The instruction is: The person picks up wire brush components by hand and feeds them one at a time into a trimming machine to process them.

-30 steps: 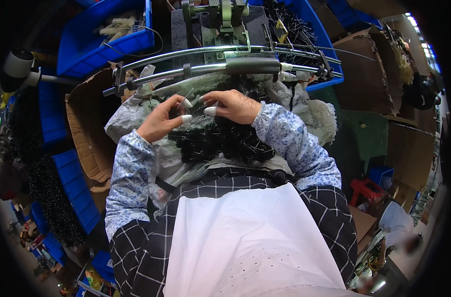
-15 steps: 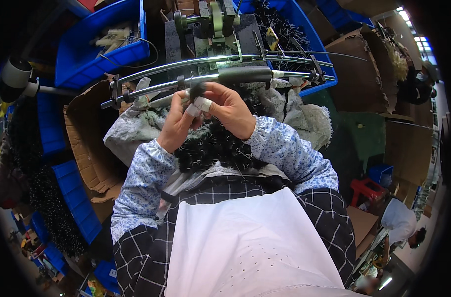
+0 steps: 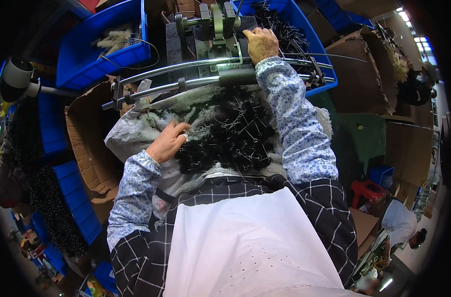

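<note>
My left hand [image 3: 169, 141] hovers at the left edge of a pile of small black bristle brushes with twisted wire stems [image 3: 238, 136], heaped on a whitish cloth sack [image 3: 136, 129] over my lap. White tape wraps one of its fingers; the fingertips are bent and blurred, and whether they hold anything is unclear. My right hand [image 3: 261, 44] reaches across two curved metal rails [image 3: 200, 81] to the right side of a bench machine with a wheel [image 3: 217, 22]. Its fingers are closed, and what lies under them is hidden. Below its wrist a black sleeve [image 3: 235, 76] covers part of the nearer rail.
A blue bin [image 3: 324, 74] of black wire pieces stands behind the rails at right. Another blue bin [image 3: 79, 69] at upper left holds pale pieces. Cardboard boxes [image 3: 94, 148] flank me. A red stool [image 3: 366, 190] and other people are farther right.
My hands, together before at a small black brush above the pile, have parted. The right moved up and right over the rails; the left dropped toward the pile. The brush no longer shows between them.
</note>
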`<act>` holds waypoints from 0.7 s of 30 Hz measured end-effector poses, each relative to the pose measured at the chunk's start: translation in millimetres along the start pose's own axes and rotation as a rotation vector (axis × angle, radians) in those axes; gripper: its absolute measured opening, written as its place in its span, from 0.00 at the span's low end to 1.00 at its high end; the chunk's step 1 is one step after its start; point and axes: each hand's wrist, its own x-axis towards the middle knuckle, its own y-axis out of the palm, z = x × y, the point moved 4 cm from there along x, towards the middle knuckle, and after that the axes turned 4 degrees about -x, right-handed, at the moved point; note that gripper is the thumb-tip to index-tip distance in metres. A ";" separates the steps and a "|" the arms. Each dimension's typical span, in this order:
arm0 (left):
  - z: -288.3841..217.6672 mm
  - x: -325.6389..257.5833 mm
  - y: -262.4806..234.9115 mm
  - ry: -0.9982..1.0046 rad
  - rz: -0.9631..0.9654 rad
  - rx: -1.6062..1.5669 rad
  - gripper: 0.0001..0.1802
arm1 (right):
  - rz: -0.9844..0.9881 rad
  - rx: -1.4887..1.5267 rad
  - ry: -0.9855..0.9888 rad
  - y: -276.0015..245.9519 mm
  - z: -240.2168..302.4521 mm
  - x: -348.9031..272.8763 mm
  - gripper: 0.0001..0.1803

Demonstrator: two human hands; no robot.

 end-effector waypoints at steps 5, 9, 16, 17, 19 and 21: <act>-4.4 1.0 -0.3 -0.063 0.055 0.044 0.18 | 0.011 0.083 -0.025 7.0 0.4 1.3 0.11; -5.1 2.4 -1.6 0.075 -0.040 0.016 0.19 | -0.003 0.091 0.000 4.5 -0.8 0.3 0.12; -5.5 3.5 -8.7 0.008 -0.064 -0.030 0.16 | 0.003 0.141 0.009 3.9 -3.7 -1.4 0.12; -8.8 3.8 -10.2 0.013 -0.060 0.041 0.16 | 0.002 0.140 0.009 4.8 -3.3 -0.9 0.12; -14.6 4.4 -12.2 0.044 -0.088 0.028 0.15 | 0.001 0.120 0.015 6.7 -2.5 -1.0 0.12; -22.9 3.9 -15.1 0.074 -0.116 0.016 0.15 | 0.025 0.133 0.023 7.9 -2.7 -1.1 0.12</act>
